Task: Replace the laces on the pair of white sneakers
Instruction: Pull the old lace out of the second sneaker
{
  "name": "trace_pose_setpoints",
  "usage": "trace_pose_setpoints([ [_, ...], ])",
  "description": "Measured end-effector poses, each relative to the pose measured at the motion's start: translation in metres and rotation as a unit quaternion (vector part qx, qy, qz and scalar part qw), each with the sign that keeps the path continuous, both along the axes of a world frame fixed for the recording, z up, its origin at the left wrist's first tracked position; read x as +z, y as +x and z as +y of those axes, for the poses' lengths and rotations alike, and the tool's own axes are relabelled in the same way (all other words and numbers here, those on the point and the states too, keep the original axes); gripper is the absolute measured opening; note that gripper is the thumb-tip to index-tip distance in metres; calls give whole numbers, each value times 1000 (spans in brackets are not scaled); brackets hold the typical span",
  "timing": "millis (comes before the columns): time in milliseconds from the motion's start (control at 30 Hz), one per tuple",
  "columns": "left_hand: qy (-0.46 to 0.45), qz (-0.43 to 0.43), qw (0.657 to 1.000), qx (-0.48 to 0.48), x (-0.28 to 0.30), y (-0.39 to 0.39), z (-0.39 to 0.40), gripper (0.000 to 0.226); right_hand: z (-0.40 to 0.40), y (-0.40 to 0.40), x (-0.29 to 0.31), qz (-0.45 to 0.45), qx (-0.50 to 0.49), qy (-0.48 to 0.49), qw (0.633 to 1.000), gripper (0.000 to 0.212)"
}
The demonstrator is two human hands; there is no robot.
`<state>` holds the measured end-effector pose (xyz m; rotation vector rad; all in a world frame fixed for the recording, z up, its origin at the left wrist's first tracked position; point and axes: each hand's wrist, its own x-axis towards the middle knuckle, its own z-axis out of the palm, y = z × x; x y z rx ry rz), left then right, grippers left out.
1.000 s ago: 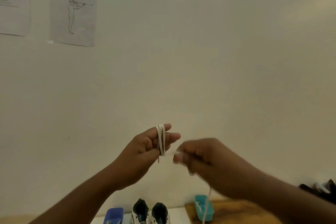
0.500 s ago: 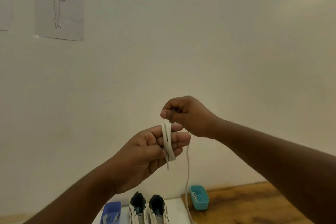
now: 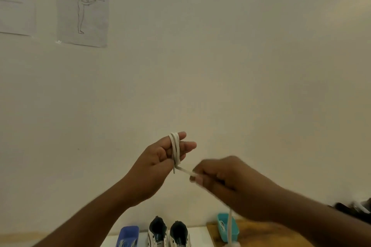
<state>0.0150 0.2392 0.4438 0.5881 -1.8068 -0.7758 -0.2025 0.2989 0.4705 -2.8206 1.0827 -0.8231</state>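
My left hand (image 3: 160,163) is raised in front of the wall with a white lace (image 3: 175,151) wound in several turns around its two outstretched fingers. My right hand (image 3: 224,180), slightly blurred, pinches the same lace just right of and below the left fingers. The lace's free end hangs down past my right wrist toward the table. Far below stand the two white sneakers (image 3: 168,233), side by side, heels toward me, their dark openings showing.
A blue tray (image 3: 128,235) sits left of the sneakers and a teal tray (image 3: 227,228) to their right on the wooden table (image 3: 259,236). Dark objects (image 3: 355,210) lie at the far right. Two paper sheets (image 3: 83,10) hang on the wall.
My right hand has come down from above the left fingers to below and right of them, carrying the lace around. The view has tilted slightly.
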Motion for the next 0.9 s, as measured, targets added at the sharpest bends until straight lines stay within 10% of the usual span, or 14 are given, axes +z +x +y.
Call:
trace_pose_setpoints([
  [300,114,-63,986,-108,-14,-24,15,48,-49,-15,54,55,-55,-131,988,15],
  [567,262,132,915,-278,-9,-20,24,61,-70,-11,12,-99,4,-28,995,15],
  [900,54,66,996,-30,-6,1,-10,64,-15,-11,-41,74,-60,-22,995,28],
])
